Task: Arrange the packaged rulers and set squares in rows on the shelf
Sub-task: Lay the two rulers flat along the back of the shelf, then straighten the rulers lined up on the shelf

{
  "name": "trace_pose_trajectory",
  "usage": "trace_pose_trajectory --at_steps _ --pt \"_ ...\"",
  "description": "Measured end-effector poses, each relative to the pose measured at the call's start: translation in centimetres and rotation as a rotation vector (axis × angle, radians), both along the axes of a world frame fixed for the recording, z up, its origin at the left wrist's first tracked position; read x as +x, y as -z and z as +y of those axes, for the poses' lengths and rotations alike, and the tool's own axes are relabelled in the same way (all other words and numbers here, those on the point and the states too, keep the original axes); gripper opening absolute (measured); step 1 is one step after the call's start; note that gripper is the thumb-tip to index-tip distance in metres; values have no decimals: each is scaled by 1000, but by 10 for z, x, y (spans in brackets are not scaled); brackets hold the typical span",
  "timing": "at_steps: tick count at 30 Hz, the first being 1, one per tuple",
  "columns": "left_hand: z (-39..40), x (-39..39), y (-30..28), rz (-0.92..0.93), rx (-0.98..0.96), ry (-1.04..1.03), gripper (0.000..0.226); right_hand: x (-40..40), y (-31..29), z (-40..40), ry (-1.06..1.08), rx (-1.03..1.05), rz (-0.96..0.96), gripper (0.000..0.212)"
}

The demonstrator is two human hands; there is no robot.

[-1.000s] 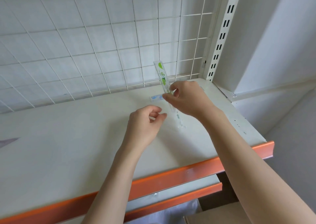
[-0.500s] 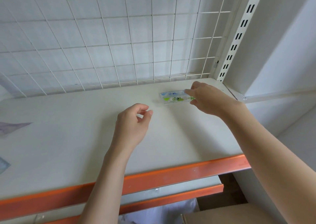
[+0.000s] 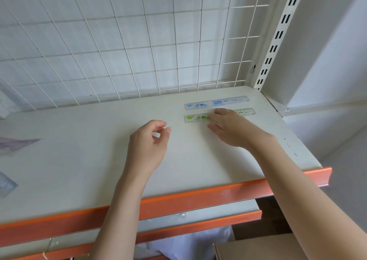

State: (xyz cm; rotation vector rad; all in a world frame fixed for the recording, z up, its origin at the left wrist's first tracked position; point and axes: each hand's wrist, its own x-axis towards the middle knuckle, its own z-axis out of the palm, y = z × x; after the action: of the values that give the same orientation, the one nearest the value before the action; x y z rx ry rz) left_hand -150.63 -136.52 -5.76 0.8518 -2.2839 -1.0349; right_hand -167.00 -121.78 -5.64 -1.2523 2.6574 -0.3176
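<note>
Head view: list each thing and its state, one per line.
Blue ruler: flat on shelf, nearest the wire grid.
Green ruler: flat, parallel beside the blue ruler, under the right hand's fingers.
Right hand: fingers straight, resting on it.
Left hand: loosely curled, empty.

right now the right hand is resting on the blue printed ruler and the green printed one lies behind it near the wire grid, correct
Not quite: the colours are swapped. In the head view the right hand rests on the clear plastic ruler with green print, and the clear plastic ruler with blue print lies behind it, near the white wire grid.
</note>
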Motion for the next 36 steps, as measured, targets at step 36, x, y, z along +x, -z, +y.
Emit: trace_pose_trajectory --at_steps 36 --pt "-148 155 -23 8 -112 -152 34 164 -25 -196 -229 -223 17 43"
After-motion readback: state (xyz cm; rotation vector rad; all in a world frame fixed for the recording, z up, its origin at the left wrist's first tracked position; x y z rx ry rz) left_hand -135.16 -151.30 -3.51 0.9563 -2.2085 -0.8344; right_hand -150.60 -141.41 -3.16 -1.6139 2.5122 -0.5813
